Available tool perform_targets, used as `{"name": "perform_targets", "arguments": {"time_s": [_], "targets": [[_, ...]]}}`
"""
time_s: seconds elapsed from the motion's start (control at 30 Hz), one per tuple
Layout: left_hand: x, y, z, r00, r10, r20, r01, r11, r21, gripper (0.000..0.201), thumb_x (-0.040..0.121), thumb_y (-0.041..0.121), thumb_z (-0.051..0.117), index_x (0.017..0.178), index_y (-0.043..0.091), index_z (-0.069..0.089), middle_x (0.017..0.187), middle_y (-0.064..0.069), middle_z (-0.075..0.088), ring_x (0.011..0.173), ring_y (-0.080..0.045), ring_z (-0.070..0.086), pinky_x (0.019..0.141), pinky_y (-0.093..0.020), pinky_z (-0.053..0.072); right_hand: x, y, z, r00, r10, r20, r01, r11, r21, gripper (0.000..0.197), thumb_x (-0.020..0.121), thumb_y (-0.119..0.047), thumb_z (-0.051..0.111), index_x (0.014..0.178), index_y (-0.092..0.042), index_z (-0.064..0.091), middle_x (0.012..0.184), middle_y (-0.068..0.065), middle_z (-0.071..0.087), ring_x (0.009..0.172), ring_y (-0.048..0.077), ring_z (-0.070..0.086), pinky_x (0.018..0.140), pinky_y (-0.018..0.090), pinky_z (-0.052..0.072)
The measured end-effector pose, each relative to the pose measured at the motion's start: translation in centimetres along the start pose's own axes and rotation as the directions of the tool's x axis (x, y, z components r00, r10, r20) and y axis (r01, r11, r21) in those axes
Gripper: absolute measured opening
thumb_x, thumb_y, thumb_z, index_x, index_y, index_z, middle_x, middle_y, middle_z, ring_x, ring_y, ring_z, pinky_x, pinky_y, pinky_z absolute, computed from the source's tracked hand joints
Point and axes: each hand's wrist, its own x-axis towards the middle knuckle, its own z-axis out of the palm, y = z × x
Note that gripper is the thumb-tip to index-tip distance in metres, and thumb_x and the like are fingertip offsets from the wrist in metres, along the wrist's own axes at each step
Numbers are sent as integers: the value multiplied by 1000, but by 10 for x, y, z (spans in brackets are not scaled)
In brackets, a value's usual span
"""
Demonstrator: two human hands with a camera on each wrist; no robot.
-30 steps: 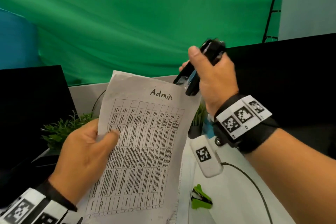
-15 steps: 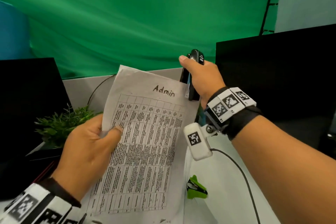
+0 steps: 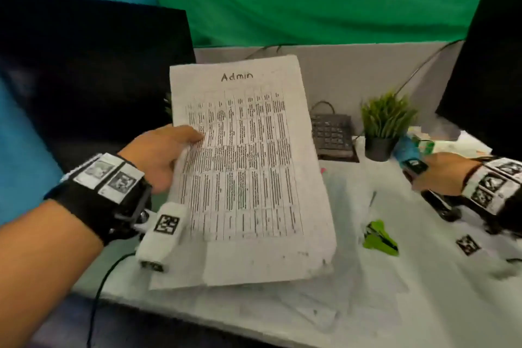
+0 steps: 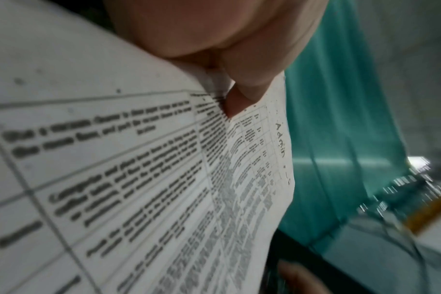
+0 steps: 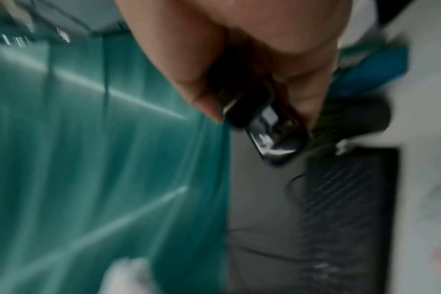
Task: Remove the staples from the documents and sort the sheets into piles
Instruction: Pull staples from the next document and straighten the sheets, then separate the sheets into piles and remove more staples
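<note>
Left hand (image 3: 158, 158) grips Admin sheet (image 3: 248, 167)

Even, diffuse light is seen throughout, with faint shadows. Motion blur is heaviest toward 3 o'clock in the head view (both wrist views are smeared, edges bent).

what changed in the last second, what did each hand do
The right hand carried the black stapler away from the Admin sheet's top corner, down to the desk on the right, gripping it throughout. The left hand kept pinching the sheet's left edge; the green staple remover stayed put.
</note>
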Motion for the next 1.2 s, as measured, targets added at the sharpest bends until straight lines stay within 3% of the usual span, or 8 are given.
{"name": "perform_targets", "arguments": {"time_s": [0.13, 0.37, 0.47, 0.57, 0.63, 0.9, 1.0, 1.2], "targets": [[8, -17, -43, 946, -320, -58, 313, 944, -107, 27, 97, 17, 59, 120, 6, 65, 95, -18, 77, 67, -25, 75, 61, -45, 63, 0, 0, 37, 990, -90, 105, 119, 940, -320, 32, 86, -50, 64, 98, -21, 64, 93, 0, 65, 88, 19, 60, 74, 24, 46], [19, -44, -79, 931, -357, -83, 355, 934, -33, 19, 98, 9, 57, 113, 10, 69, 89, -22, 78, 65, -32, 76, 66, -63, 59, -27, -26, 18, 979, -204, 2, 194, 926, -323, 58, 86, -58, 62, 134, -26, 56, 128, 3, 62, 114, 22, 60, 95, 33, 53], [26, -61, -83, 917, -386, -102, 388, 922, -3, 23, 96, 7, 59, 118, 8, 68, 98, -25, 76, 67, -36, 76, 67, -65, 58, -69, -77, 17, 865, -500, -47, 498, 866, -54, 57, 88, -63, 57, 139, -37, 51, 140, -1, 56, 126, 20, 53, 107, 39, 45], [30, -79, -89, 903, -420, -95, 424, 905, 25, 26, 98, 8, 57, 122, 6, 65, 96, -27, 76, 67, -38, 76, 70, -64, 59, -116, -129, 40, 671, -684, 286, 686, 719, 111, 76, 83, -78, 47, 150, -47, 29, 159, 1, 32, 144, 23, 34, 119, 44, 28], [32, -91, -94, 894, -438, -93, 442, 896, 33, 27, 97, 9, 57, 124, 4, 64, 95, -28, 76, 68, -40, 76, 78, -64, 58, -124, -141, 59, 611, -642, 462, 716, 698, 24, 86, 81, -84, 40, 154, -50, 10, 168, 5, 6, 153, 28, 14, 124, 48, 16], [33, -116, -113, 860, -507, -52, 509, 860, 44, 18, 101, 7, 49, 111, 9, 64, 88, -26, 77, 67, -39, 76, 95, -61, 48, -115, -98, 67, 627, -592, 507, 679, 734, 17, 95, 74, -85, 51, 151, -58, 2, 167, -11, -8, 154, 12, -1, 125, 39, 6], [38, -125, -112, 854, -519, -22, 519, 853, 58, 22, 99, 4, 53, 117, 5, 65, 99, -29, 75, 91, -44, 73, 103, -67, 44, -114, -85, 65, 629, -597, 498, 671, 740, 40, 92, 73, -85, 54, 148, -63, 5, 165, -17, -8, 153, 9, 1, 125, 36, 7], [53, -125, -95, 859, -509, 57, 473, 832, 291, 26, 95, 9, 64, 120, 9, 68, 108, -22, 76, 99, -41, 73, 89, -57, 57, -114, -79, 61, 634, -596, 493, 668, 743, 40, 85, 73, -84, 54, 144, -66, 10, 165, -18, -8, 153, 8, 1, 122, 30, 5]]}}
